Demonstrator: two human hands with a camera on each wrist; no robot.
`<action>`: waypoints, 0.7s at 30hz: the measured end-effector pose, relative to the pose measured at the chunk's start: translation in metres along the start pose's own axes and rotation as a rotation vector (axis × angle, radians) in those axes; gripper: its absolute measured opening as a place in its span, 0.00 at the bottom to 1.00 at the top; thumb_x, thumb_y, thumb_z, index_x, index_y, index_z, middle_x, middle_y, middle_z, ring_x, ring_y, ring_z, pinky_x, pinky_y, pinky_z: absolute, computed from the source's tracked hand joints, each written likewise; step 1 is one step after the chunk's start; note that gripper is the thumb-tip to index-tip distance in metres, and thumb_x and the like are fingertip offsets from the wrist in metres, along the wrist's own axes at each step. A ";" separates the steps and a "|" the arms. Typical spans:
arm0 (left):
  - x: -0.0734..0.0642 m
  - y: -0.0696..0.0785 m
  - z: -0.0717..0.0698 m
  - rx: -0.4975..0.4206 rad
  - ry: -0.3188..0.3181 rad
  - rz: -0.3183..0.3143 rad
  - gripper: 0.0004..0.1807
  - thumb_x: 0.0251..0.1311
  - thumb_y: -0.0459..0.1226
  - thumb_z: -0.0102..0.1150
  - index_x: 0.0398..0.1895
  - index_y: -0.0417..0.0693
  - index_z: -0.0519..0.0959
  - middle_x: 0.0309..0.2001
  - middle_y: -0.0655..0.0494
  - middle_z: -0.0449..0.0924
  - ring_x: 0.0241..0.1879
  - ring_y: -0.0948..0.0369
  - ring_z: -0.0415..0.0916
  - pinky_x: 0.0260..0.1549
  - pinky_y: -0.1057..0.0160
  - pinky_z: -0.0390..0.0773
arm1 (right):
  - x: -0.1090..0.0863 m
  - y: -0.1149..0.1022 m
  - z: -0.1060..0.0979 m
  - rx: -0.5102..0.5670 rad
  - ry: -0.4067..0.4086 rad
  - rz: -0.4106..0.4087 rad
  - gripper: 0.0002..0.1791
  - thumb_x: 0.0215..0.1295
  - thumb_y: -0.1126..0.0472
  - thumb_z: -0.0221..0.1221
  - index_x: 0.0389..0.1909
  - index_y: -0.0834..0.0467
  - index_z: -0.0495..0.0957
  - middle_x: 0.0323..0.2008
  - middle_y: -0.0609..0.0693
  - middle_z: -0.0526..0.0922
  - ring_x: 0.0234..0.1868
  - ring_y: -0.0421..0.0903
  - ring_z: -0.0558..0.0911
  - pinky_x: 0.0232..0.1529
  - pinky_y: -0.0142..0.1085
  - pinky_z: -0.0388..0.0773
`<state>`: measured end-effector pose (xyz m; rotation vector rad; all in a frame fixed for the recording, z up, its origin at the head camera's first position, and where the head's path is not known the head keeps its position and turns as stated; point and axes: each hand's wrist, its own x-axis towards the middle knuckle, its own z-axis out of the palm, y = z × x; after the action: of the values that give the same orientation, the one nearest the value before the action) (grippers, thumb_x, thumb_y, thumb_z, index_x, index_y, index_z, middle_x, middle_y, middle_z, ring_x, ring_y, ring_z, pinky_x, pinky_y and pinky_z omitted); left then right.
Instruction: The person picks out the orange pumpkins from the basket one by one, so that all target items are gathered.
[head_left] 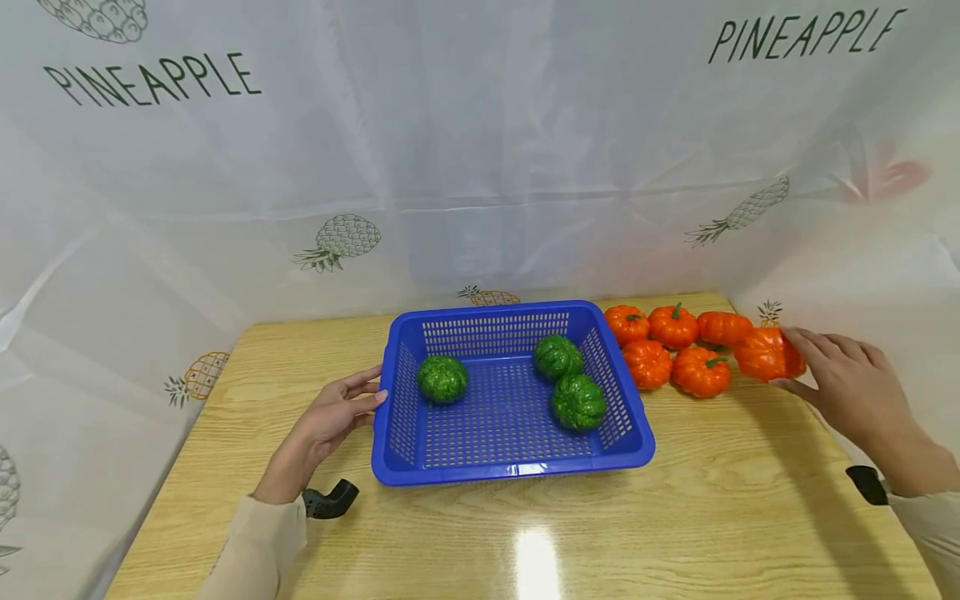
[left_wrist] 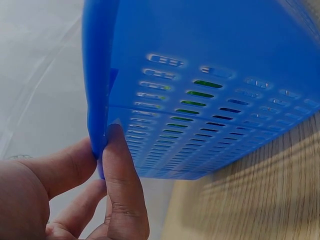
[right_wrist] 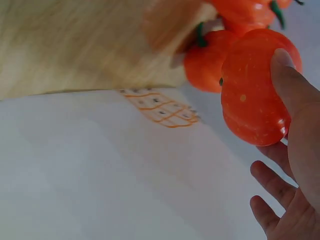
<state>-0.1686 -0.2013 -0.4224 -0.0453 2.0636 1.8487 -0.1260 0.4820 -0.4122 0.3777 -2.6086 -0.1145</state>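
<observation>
A blue plastic basket [head_left: 517,472] with slotted walls stands mid-table. Inside it are a green pumpkin [head_left: 442,379] on the left and two more, a pumpkin [head_left: 558,357] and a pumpkin [head_left: 578,402], on the right. My left hand [head_left: 337,417] pinches the basket's left rim; the left wrist view shows thumb and fingers on either side of the rim [left_wrist: 97,65]. At the right, my right hand [head_left: 855,379] holds an orange pumpkin [right_wrist: 260,90] between thumb and fingers, near the other orange pumpkins. Its far fingers stand apart from it.
Several orange pumpkins [head_left: 701,372] sit grouped along the basket's right side, by the table's back edge. The wooden table [head_left: 450,542] meets a white pineapple-print sheet [head_left: 480,150] behind and at both sides.
</observation>
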 end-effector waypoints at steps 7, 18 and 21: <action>-0.001 0.001 0.000 0.002 0.003 0.000 0.34 0.78 0.31 0.56 0.83 0.37 0.58 0.63 0.39 0.72 0.40 0.65 0.83 0.42 0.65 0.86 | -0.010 0.010 0.016 -0.007 -0.072 0.023 0.61 0.63 0.17 0.22 0.68 0.65 0.69 0.58 0.72 0.80 0.54 0.74 0.77 0.56 0.71 0.70; -0.001 0.001 0.000 -0.005 0.005 -0.005 0.34 0.78 0.30 0.55 0.83 0.38 0.59 0.61 0.42 0.74 0.40 0.65 0.83 0.43 0.66 0.86 | -0.016 0.016 0.037 0.017 -0.136 0.028 0.41 0.61 0.50 0.74 0.68 0.66 0.70 0.60 0.73 0.78 0.56 0.74 0.75 0.57 0.71 0.69; 0.000 0.000 0.000 -0.005 0.011 -0.008 0.33 0.78 0.30 0.55 0.83 0.39 0.59 0.61 0.42 0.74 0.40 0.65 0.83 0.43 0.66 0.85 | -0.017 0.017 0.042 0.030 -0.121 0.016 0.40 0.66 0.46 0.70 0.69 0.67 0.69 0.59 0.73 0.78 0.56 0.74 0.75 0.56 0.70 0.70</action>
<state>-0.1686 -0.2014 -0.4225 -0.0649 2.0634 1.8525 -0.1362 0.5036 -0.4539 0.3714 -2.7350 -0.0951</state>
